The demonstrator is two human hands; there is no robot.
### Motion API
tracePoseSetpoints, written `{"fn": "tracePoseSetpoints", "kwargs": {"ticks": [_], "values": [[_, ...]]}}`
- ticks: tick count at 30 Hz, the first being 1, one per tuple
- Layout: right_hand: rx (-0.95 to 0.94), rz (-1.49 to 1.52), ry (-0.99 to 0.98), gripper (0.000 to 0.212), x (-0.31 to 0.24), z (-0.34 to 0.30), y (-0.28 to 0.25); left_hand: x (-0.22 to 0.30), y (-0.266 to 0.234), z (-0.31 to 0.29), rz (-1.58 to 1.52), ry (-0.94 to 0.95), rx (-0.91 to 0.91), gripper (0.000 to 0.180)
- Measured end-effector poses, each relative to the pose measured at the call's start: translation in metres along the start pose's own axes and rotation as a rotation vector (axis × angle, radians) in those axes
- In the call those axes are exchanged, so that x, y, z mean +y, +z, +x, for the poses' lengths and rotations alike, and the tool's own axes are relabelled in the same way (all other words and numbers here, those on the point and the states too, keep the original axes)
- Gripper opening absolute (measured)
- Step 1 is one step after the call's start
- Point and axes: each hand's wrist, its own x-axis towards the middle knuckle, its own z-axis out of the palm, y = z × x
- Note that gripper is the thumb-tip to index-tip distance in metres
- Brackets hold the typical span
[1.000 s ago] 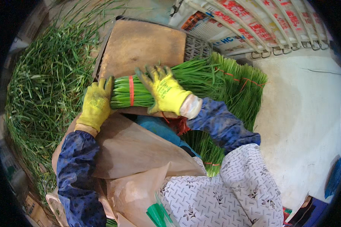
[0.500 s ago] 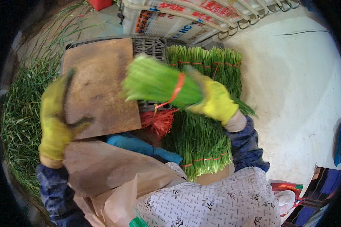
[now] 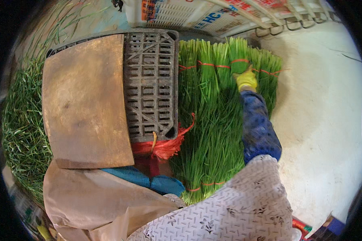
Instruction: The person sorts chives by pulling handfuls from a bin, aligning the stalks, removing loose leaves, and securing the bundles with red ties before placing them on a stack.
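One bundle of chive-like greens (image 3: 239,49): lying at the upper right of the frame, over the far end of the row of banded bundles (image 3: 209,98), its pale ends pointing up and its red band (image 3: 240,60) sitting slightly above the neighbouring bands.

One right hand (image 3: 246,80), yellow-gloved: reaching up from a blue sleeve (image 3: 259,120), its fingers curling in on that bundle just below the band and apparently gripping it; the tips are not fully showing.

One left hand: not showing clearly; a small yellow patch (image 3: 44,233) at the lower left may be its glove, its finger state beyond telling.

One black plastic crate (image 3: 175,80), left of centre: carrying one brown board (image 3: 86,104).

One sheaf of red ties (image 3: 163,149): lying at the crate's lower edge.

One heap of loose greens (image 3: 22,128): spreading along the left.

Handling note: good placing is probably calling for aligning the band with its neighbours, keeping the pale ends level, nestling the bundle without bending leaves, and releasing only when it is lying flat.
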Motion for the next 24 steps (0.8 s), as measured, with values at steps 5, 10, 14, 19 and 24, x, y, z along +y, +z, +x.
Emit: {"fn": "tracePoseSetpoints", "kwargs": {"ticks": [5,10,14,19,24], "values": [[-0.016,-0.034,0.031,0.119,-0.017,-0.006,0.037,-0.024,-0.002,-0.074,-0.191,-0.133,-0.055,0.053],[-0.112,0.089,-0.072,0.118,-0.005,0.001,0.005,-0.014,0.014,-0.091,-0.280,-0.152,-0.108,0.052],[0.218,-0.113,-0.327,0.095,-0.048,-0.008,-0.034,-0.019,0.010,-0.103,-0.306,-0.155,-0.140,0.051],[0.114,-0.773,-0.615,0.061,-0.073,0.019,0.012,-0.056,-0.005,-0.111,-0.345,-0.160,-0.232,0.051],[0.140,-0.866,-0.573,0.056,-0.046,0.021,-0.004,-0.130,-0.031,-0.141,-0.565,-0.310,-0.462,0.050]]}}
